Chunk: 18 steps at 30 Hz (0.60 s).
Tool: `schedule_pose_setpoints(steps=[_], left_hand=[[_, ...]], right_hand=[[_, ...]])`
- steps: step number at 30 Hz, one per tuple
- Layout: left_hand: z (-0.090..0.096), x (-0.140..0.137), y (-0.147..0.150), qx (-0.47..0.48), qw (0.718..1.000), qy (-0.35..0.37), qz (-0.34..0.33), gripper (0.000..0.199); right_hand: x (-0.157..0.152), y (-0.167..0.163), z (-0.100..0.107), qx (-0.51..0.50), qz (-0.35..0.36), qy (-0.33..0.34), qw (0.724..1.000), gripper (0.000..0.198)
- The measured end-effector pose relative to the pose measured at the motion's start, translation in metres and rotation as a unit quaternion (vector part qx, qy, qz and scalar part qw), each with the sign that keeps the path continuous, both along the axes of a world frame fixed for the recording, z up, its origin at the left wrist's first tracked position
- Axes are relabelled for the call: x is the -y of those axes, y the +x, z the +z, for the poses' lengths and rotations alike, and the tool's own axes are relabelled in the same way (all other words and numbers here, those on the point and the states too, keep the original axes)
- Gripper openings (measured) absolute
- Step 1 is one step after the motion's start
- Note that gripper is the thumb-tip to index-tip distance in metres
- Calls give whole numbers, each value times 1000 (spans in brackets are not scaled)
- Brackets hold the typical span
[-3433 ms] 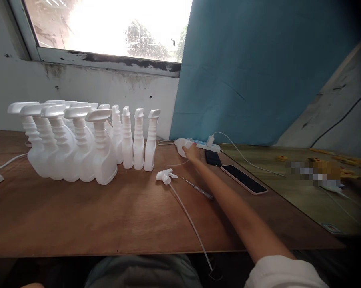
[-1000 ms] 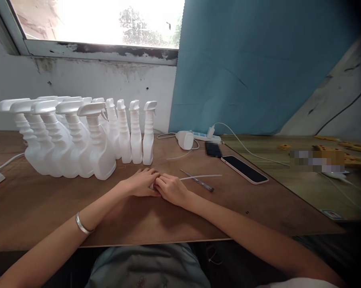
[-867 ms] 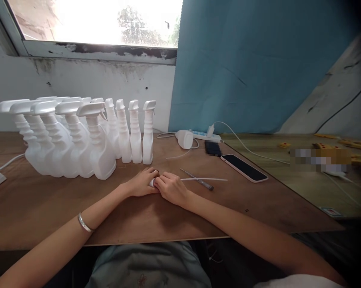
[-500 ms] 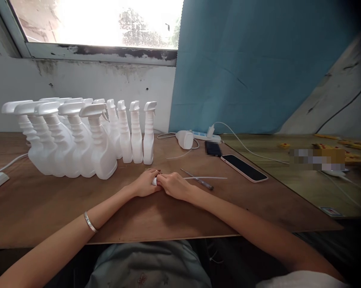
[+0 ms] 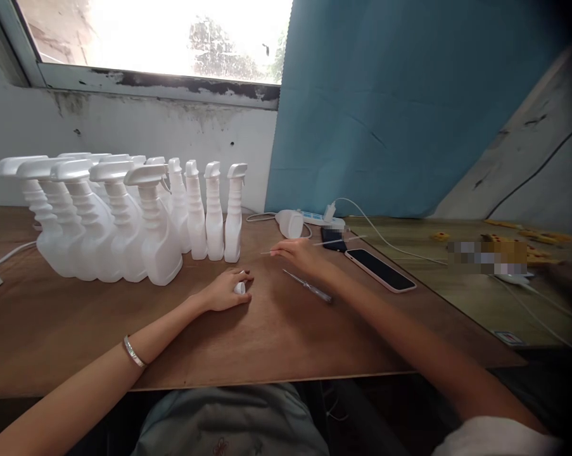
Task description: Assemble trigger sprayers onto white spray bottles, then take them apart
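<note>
My left hand (image 5: pixel 225 290) rests on the table with its fingers curled around a small white sprayer head (image 5: pixel 239 288), whose round end shows between thumb and fingers. Farther back and to the right, my right hand (image 5: pixel 299 253) is low over the table, fingers together. A thin white tube (image 5: pixel 340 240) sticks out past its right side, and a thin tip shows by its fingertips; whether both belong to one tube I cannot tell. Between my hands and the phone lies a screwdriver (image 5: pixel 309 286) with a clear handle.
Several white spray bottles (image 5: pixel 159 240) stand in rows at the left. A white rounded object (image 5: pixel 290 223), a power strip (image 5: pixel 317 218), a dark object (image 5: pixel 332 239) and a phone (image 5: pixel 381 270) lie at the back right. Yellow items (image 5: pixel 546 237) are on the neighbouring surface (image 5: pixel 409 244).
My right hand has left the sprayer head and moved back and right, toward the loose tube. The left hand keeps the sprayer head, its thumb and fingers now more spread.
</note>
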State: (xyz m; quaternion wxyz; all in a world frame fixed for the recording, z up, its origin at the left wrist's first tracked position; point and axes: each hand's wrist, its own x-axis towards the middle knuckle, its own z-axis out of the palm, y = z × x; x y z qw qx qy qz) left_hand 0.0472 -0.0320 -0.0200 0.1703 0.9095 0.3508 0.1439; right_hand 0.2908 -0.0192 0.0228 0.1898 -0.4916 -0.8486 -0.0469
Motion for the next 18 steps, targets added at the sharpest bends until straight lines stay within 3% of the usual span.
schedule_pose_setpoints(steps=[6,11,18], left_hand=[[1,1,0,7,1000,-4,0,50],[3,1,-1,7,1000,-12,-8,50],[7,1,-6,-2,999,-26,-39,54]], right_hand=[[-47,-15,-25,89,1,-45,995,44],[-45,1,-36,142,-15,-61,988,38],[-30,11,-29,216,-37,-58,974,31]])
